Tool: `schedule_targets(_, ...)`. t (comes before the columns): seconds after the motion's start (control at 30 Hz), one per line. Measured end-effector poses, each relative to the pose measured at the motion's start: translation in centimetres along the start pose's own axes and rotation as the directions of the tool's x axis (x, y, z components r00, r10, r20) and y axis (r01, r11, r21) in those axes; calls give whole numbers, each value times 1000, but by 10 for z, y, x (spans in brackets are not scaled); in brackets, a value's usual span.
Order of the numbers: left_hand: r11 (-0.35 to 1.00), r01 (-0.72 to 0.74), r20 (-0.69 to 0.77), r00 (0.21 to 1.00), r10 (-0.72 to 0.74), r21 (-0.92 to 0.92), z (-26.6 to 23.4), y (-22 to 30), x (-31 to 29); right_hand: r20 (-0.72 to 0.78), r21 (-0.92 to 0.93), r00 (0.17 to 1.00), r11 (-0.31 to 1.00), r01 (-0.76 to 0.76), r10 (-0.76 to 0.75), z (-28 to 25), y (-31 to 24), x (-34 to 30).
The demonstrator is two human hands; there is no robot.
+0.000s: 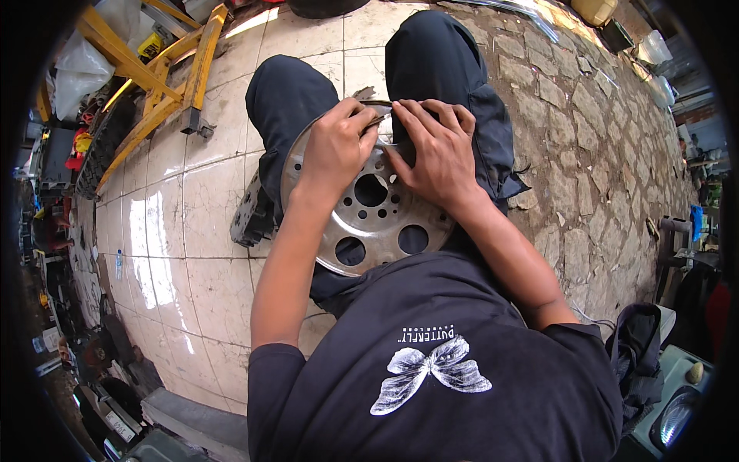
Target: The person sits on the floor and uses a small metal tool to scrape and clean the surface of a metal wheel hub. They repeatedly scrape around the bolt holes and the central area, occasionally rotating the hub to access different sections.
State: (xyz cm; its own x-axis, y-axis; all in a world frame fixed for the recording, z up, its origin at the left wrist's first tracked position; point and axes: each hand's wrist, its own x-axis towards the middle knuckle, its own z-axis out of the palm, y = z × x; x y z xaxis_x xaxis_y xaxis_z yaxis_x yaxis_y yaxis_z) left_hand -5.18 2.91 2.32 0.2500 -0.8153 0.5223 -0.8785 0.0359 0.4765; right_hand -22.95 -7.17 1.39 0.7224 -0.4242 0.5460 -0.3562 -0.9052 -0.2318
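A round, grey-brown metal disc (377, 238) rests across my lap, tilted between my thighs. It has a large centre hole, a ring of small bolt holes and bigger round holes farther out. My left hand (340, 142) is closed at the disc's far edge, with fingers curled and pinched. A thin dark edge shows by its fingertips, but what it holds is mostly hidden. My right hand (437, 146) grips the far right part of the disc, fingers bent over the rim and thumb on the face. The fingertips of both hands are close together.
Yellow metal stands (146, 77) are on the tiled floor (165, 223) at far left, beside a black tyre (104, 146). Rough stone paving (570, 154) lies to my right. A headlamp (677, 416) is at near right, and a grey beam (196, 423) at near left.
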Motion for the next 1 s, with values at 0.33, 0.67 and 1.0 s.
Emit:
schedule_targets(0.33,1000,30,-54,998,-30,-1,9,-2,5,-3,7,1000,1000,-5,5,2,3,0)
schedule_targets(0.67,980,136,-152,982,-114,147,15,11,3,-17,22,1000,1000,-10,10,2,1,2)
schedule_targets(1.0,948,318,-160,936,-314,1,10,30,-4,-29,20,999,1000,-12,13,1,2,0)
